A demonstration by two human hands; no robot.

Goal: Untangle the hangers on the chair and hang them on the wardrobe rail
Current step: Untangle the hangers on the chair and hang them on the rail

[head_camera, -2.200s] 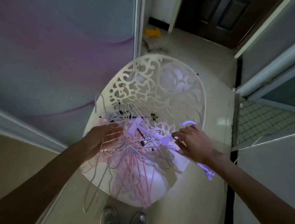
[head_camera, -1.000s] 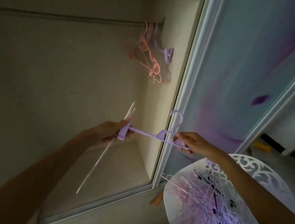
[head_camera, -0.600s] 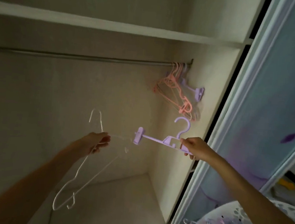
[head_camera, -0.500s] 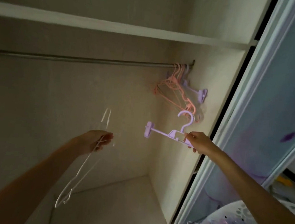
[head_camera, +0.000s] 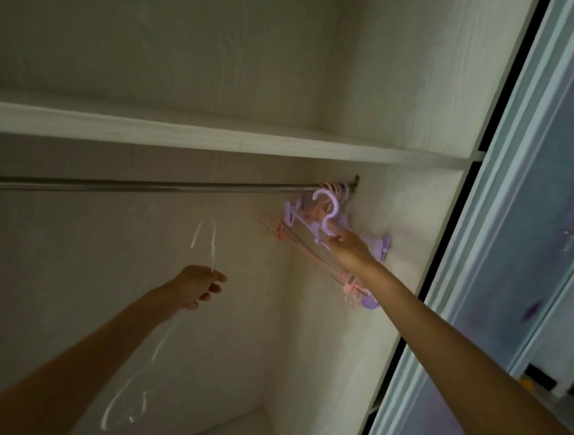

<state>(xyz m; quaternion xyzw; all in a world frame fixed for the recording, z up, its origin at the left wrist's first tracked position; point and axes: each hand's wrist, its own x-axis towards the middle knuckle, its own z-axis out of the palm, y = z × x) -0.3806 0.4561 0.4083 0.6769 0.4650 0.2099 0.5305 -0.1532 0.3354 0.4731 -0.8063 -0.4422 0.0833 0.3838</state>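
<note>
Fingers of the left hand (head_camera: 197, 287) pinch a thin white wire hanger (head_camera: 167, 328) just below its hook, its frame trailing down past the forearm inside the open wardrobe. Farther in, the right hand (head_camera: 348, 246) grips a lilac clip hanger (head_camera: 325, 217) at its neck, the hook raised just under the metal rail (head_camera: 144, 185), beside pink and lilac hangers (head_camera: 310, 250) already hung at the rail's right end, below a white shelf (head_camera: 216, 139)

Lilac clip hanger (head_camera: 327, 217), white wire hanger (head_camera: 204, 241), pink hangers (head_camera: 310, 250), grey steel rail (head_camera: 144, 185).
</note>
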